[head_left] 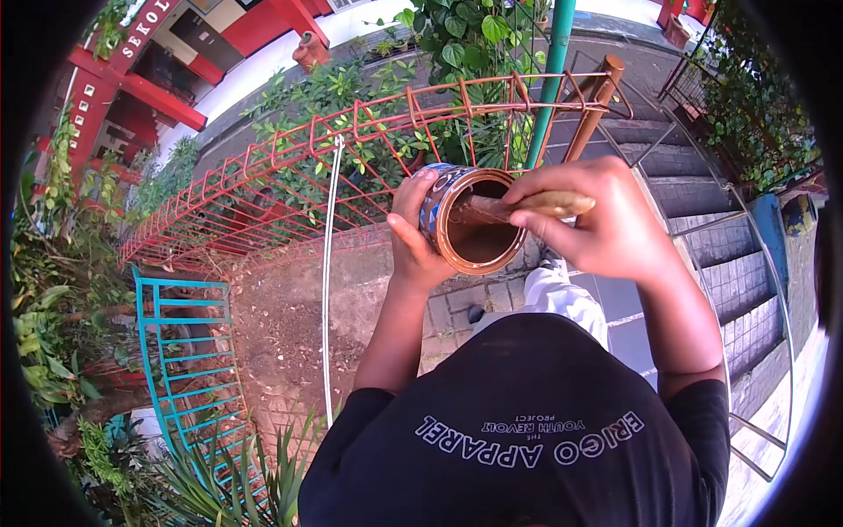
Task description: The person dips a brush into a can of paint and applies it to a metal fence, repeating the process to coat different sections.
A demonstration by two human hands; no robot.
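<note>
My left hand [414,230] is wrapped round the side of a paint can [435,200], which is tilted so that its round mouth faces me. Brown paint coats the can's rim and inside wall. In my right hand [597,211] is a paintbrush [562,204], gripped by its pale wooden handle between thumb and fingers. The brush's brown-stained head reaches into the mouth of the can; its bristle tips are hard to make out against the dark inside. Just beyond the can runs a wire fence [369,114] with a reddish-brown top rail.
A brown post [594,110] and a green pole [551,83] stand at the fence's right end. Tiled steps [716,237] with metal rails lie to the right. At left are a turquoise metal frame [189,329] and plants. A white cord [329,263] hangs from the fence.
</note>
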